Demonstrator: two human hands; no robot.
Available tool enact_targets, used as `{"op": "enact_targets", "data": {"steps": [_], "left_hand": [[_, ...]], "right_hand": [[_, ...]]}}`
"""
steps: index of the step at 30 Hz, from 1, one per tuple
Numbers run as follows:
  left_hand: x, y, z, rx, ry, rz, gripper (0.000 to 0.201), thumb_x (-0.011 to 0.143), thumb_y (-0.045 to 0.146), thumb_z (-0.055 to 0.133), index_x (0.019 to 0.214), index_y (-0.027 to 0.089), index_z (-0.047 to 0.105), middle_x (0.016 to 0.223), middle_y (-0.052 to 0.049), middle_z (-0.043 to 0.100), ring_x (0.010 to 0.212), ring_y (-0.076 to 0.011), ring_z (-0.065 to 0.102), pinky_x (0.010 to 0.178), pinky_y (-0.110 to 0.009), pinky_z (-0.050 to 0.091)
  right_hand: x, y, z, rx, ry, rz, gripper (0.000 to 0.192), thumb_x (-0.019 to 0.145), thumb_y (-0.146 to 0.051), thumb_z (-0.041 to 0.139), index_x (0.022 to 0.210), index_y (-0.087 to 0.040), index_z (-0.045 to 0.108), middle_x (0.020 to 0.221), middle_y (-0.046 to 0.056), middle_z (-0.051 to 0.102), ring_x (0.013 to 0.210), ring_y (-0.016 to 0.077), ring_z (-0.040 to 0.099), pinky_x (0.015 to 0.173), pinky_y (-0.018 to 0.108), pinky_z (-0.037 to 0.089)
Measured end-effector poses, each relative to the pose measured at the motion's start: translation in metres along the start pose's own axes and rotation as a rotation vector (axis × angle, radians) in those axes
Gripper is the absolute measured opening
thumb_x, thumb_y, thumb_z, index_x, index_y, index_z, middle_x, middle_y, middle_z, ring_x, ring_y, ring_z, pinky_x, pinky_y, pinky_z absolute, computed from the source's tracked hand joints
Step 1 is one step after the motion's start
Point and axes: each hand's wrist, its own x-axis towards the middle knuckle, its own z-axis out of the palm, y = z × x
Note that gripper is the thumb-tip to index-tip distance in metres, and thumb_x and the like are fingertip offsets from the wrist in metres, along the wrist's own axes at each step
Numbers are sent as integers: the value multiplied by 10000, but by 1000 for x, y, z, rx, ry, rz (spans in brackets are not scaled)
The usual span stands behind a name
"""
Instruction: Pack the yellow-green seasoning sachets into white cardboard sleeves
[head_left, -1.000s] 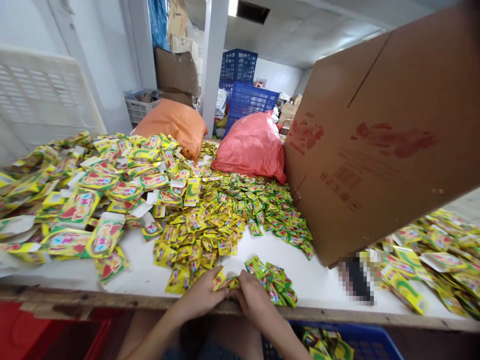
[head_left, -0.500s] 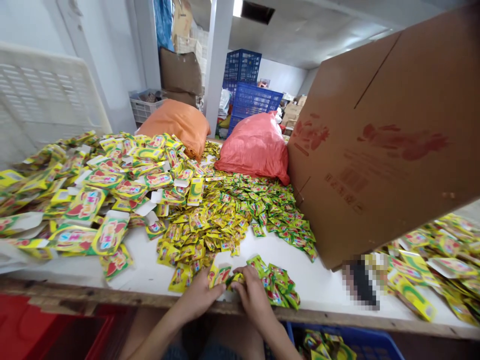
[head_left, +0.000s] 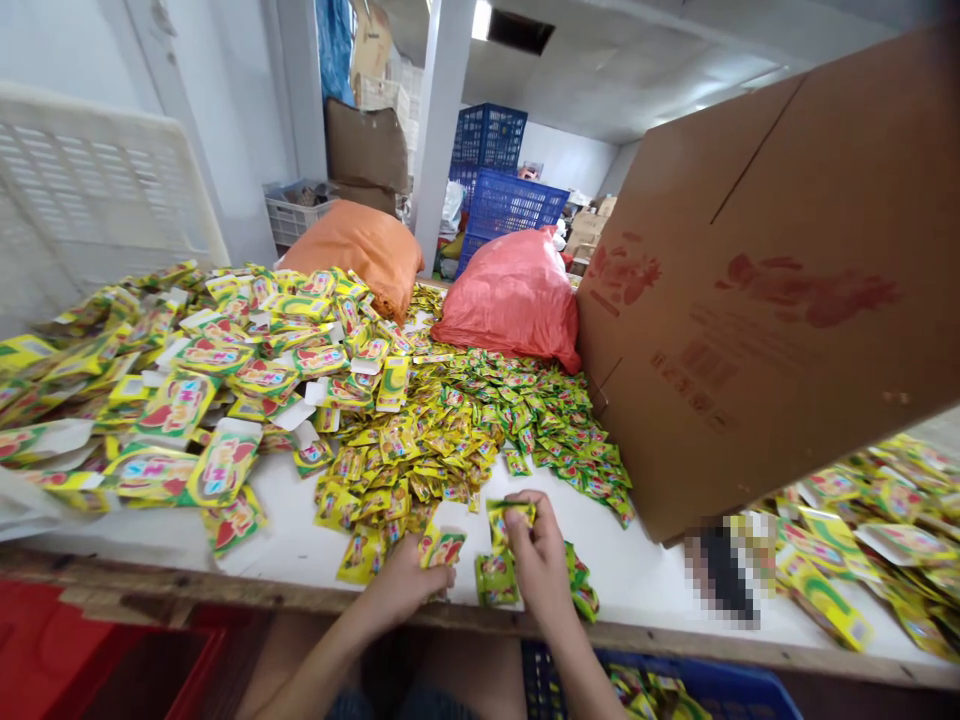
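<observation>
My left hand [head_left: 401, 585] rests at the front edge of the white table [head_left: 300, 550], its fingers on a small stack of yellow sachets [head_left: 441, 548]. My right hand [head_left: 541, 560] is a little farther in, pinching a green-yellow sachet [head_left: 502, 518] between thumb and fingers. Green sachets [head_left: 496, 578] lie under and beside that hand. A wide heap of small yellow and green sachets [head_left: 457, 430] covers the middle of the table just beyond both hands.
Flat printed cartons [head_left: 187, 390] pile up on the left; more [head_left: 855, 520] lie on the right. A big tilted cardboard box [head_left: 765, 290] stands right. Orange sack [head_left: 360, 250] and red sack [head_left: 514, 295] sit behind. A blue crate [head_left: 705, 690] is below the table.
My right hand has left the left hand and moved forward and right, lifting a green-yellow sachet. The left hand stays on its yellow sachets near the edge.
</observation>
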Motion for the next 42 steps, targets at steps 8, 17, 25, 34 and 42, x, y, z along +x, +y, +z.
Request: {"op": "enact_targets", "data": {"steps": [8,17,25,34,42], "left_hand": [[1,-2,12,-159,-104,84,171,644,191,575,805,135,590,637,15,596,557,-140,533,552,-254,436],[1,12,13,-145,-195,102,138,667,257,599,739,140,583,601,28,569,567,-133,523,584,-247,428],[12,14,26,-69,-235,111,222,649,273,637,806,118,607,647,26,557,597,-119,481,575,-226,398],[16,11,34,51,-101,163,365,606,247,684,937,113,608,858,-25,650,831,-209,551,720,-269,441],[21,6,30,13,-61,264,305,638,197,659,928,114,615,864,-29,649,834,-216,552,759,-290,431]], "right_hand": [[4,1,30,-246,32,-275,134,889,-298,406,887,-199,496,838,46,546,806,185,512,707,293,406],[22,-33,-16,-275,-444,-386,163,881,-310,458,848,-198,571,808,31,572,805,173,519,726,279,397],[26,-41,-37,-418,-617,-262,51,757,-238,637,790,-204,656,821,21,573,844,176,525,730,268,389],[12,-48,-35,-461,-596,-233,247,759,-92,564,954,-243,555,929,-8,612,909,182,507,841,313,337],[15,-21,-17,-618,-367,-238,236,772,-83,526,983,-189,521,979,60,542,917,206,478,808,323,370]]}}
